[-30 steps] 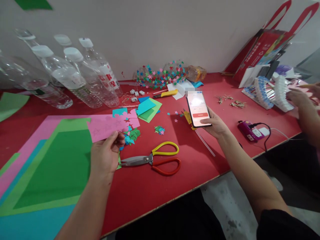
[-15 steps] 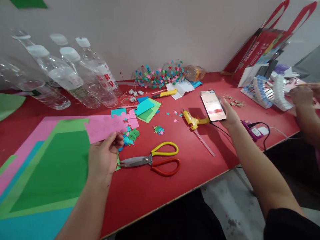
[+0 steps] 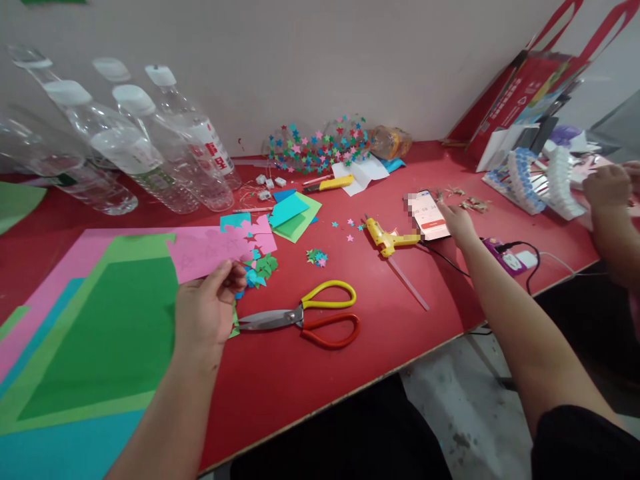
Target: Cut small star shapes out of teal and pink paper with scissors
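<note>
The smartphone (image 3: pixel 431 215), its screen lit with a timer, lies nearly flat at the table's middle right. My right hand (image 3: pixel 459 225) is closed on its right edge. My left hand (image 3: pixel 213 300) rests with curled fingers, thumb against the index finger, at the lower edge of a pink paper sheet (image 3: pixel 205 257) with star outlines and cut edges. Whether anything small sits in those fingers is hidden. Close by lie scissors (image 3: pixel 295 316) with yellow and red handles, spread apart, and green and blue paper scraps (image 3: pixel 263 270). Left of the phone is a yellow glue gun (image 3: pixel 385 239).
Several plastic bottles (image 3: pixel 145 147) stand at the back left. A star-covered bottle (image 3: pixel 320 147) lies against the wall behind a yellow cutter (image 3: pixel 336 183). Small paper stars (image 3: pixel 318 257) form a pile. A purple power strip (image 3: pixel 505 257) and another person's hand (image 3: pixel 607 187) are at the right.
My right hand has lowered the phone from a tilted position down toward the tabletop. My left hand has stayed almost in place. The view has shifted slightly.
</note>
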Demonstrator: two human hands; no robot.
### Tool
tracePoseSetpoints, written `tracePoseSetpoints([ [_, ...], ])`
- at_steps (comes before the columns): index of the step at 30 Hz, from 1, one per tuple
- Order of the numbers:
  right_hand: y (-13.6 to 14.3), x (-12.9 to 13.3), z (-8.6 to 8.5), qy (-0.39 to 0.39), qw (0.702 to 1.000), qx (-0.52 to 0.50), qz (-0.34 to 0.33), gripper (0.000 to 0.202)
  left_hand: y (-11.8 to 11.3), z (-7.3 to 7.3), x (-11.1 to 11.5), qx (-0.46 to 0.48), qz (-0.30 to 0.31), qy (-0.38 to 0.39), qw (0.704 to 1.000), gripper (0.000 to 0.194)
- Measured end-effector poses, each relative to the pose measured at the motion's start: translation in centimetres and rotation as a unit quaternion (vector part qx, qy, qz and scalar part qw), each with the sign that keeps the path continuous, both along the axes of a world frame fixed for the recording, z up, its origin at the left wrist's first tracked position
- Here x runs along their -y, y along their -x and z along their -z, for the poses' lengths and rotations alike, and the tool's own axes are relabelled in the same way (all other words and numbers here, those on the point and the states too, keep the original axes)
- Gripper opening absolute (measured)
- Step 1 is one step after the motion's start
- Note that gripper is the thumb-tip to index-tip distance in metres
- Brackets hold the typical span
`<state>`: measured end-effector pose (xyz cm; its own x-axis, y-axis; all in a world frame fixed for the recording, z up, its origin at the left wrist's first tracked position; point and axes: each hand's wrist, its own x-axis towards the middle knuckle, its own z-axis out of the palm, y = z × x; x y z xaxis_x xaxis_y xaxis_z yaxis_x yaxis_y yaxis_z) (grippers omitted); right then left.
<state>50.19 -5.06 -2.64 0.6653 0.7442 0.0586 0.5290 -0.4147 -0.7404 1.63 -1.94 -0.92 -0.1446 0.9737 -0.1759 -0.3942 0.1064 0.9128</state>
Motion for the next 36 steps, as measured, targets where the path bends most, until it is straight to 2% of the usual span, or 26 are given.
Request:
tracePoseSetpoints([
  [3, 1.9, 0.2, -1.4, -0.004, 0.996, 0.086, 0.010, 0.034, -0.2, -0.1, 0.1, 0.003, -0.003, 0.003, 1.000, 0.010],
  [5, 5.2, 0.7, -2.5, -0.025, 0.981, 0.191, -0.023, 0.035, -0.3, 0.0, 0.1, 0.000, 0.000, 0.002, 1.000, 0.011],
  [7, 10.0, 1.7, -3.6, -0.014, 0.966, 0.224, -0.128, 0.022, -0.3, 0.1, 0.1, -0.002, 0.003, 0.003, 1.000, 0.011],
  [8, 12.7, 2.5, -3.9, 0.013, 0.951, 0.211, -0.225, 0.016, -0.3, 0.1, 0.1, -0.003, 0.003, 0.005, 1.000, 0.012],
  [9, 15.4, 3.3, -4.2, 0.038, 0.922, 0.196, -0.332, 0.014, -0.2, 0.1, 0.1, -0.005, 0.002, 0.006, 1.000, 0.012],
  [10, 18.1, 4.1, -4.3, 0.063, 0.879, 0.184, -0.436, 0.015, -0.2, 0.1, 0.1, -0.007, 0.002, 0.007, 1.000, 0.012],
  [11, 20.5, 5.0, -4.3, 0.075, 0.833, 0.194, -0.512, 0.017, -0.2, 0.1, 0.2, -0.008, 0.002, 0.006, 1.000, 0.012],
  [12, 22.5, 5.7, -4.2, 0.078, 0.793, 0.224, -0.561, 0.023, -0.2, 0.1, 0.2, -0.009, 0.003, 0.005, 1.000, 0.012],
  [14, 25.5, 6.9, -3.8, 0.084, 0.754, 0.303, -0.576, 0.033, -0.1, 0.0, 0.3, -0.007, 0.004, -0.001, 1.000, 0.013],
  [17, 27.3, 7.3, -3.2, 0.089, 0.736, 0.364, -0.563, 0.028, -0.2, 0.0, 0.5, -0.003, 0.015, -0.012, 1.000, 0.012],
  [21, 27.7, 6.4, -2.8, 0.102, 0.739, 0.350, -0.566, 0.027, -0.1, -0.4, 0.4, 0.003, 0.020, -0.025, 0.999, 0.009],
  [27, 27.3, 5.4, -2.7, 0.138, 0.757, 0.301, -0.563, 0.028, 2.0, -1.7, -0.7, 0.047, -0.066, -0.057, 0.995, 0.008],
  [29, 26.9, 5.4, -3.0, 0.146, 0.769, 0.276, -0.558, 0.027, 2.8, -2.2, -1.0, 0.057, -0.071, -0.047, 0.995, 0.009],
  [31, 26.3, 5.3, -3.4, 0.162, 0.791, 0.217, -0.549, 0.026, 3.3, -2.4, -1.2, 0.063, -0.085, -0.040, 0.994, 0.012],
  [34, 24.9, 4.9, -3.8, 0.183, 0.832, 0.052, -0.522, 0.027, 3.3, -2.4, -1.5, 0.077, -0.124, -0.021, 0.989, 0.015],
  [36, 24.2, 4.4, -4.0, 0.168, 0.828, -0.069, -0.530, 0.030, 2.9, -2.1, -1.7, 0.081, -0.130, -0.010, 0.988, 0.014],
])
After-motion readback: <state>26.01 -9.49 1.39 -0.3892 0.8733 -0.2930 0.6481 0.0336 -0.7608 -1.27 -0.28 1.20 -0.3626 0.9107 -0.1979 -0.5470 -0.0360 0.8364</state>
